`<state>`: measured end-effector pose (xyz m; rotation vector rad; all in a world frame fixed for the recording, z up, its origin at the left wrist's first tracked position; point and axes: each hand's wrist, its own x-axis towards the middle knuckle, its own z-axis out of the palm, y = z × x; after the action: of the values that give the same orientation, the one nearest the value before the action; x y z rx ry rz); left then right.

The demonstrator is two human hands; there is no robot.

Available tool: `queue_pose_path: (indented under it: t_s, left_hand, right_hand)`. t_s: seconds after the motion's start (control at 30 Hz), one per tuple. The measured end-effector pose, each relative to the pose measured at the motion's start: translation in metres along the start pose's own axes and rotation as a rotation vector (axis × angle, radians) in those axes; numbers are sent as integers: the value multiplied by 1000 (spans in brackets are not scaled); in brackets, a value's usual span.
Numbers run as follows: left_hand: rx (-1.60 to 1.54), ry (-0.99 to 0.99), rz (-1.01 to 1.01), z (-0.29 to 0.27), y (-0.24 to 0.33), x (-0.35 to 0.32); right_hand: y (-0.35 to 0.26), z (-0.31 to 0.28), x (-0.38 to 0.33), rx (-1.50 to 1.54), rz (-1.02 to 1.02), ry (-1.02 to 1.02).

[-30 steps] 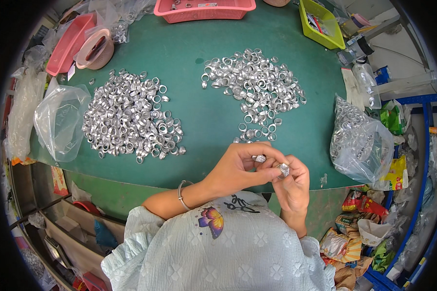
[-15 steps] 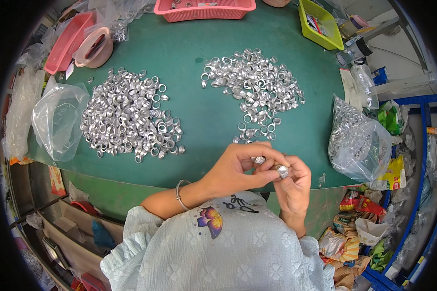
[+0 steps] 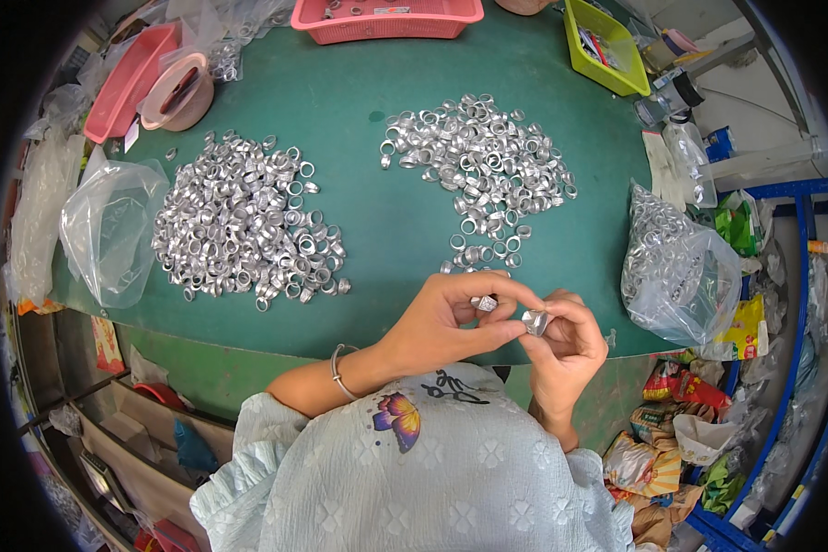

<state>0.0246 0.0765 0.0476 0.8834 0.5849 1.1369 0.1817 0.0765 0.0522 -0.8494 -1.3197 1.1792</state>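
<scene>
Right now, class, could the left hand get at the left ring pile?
Probably yes: only green tabletop shows between the left hand and the pile, though that hand holds a silver ring.

On table [image 3: 350, 101]: left ring pile [image 3: 239, 225], right ring pile [image 3: 501, 166]; gap between 2. Plastic bag [image 3: 110, 230] left of left ring pile; ring-filled bag [image 3: 658, 244] right of right ring pile. Basket [image 3: 386, 28] behind, centre; tub [image 3: 605, 77] behind, right.
</scene>
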Motion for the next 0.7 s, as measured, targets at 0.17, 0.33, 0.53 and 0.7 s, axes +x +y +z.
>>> queue_pose_path:
  t_s: [0.17,0.33,0.53,0.7]
  left_hand:
    - [12,-3,-27,-4,0,2]
    - [92,1,-37,-12,-9,6]
    - [58,106,-159,-43,-15,24]
    - [634,273,206,-96,31,77]
  right_hand:
    - [2,0,2,-16,0,2]
    - [25,-7,1,224,272,-51]
    - [53,-7,17,148,420,-84]
    - [74,-22,26,-171,337,-84]
